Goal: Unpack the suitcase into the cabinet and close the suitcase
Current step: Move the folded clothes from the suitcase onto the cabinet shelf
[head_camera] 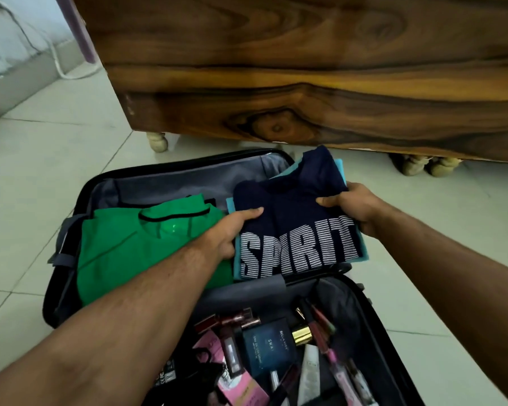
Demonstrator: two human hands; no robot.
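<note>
Home bedroom: wooden cabinet (305, 68) on tiled floor (56, 148), open suitcase (79, 197).

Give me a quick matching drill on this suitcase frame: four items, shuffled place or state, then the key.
Column 1:
1. navy SPIRIT shirt
2. green shirt
3. blue perfume box
4. wooden cabinet

Column 2:
A. folded, far half of the suitcase, left side
B. gripped at both sides by left hand and right hand
C. on the floor beyond the suitcase
D. near half, among cosmetics

Pairs: 1-B, 2-A, 3-D, 4-C
</note>
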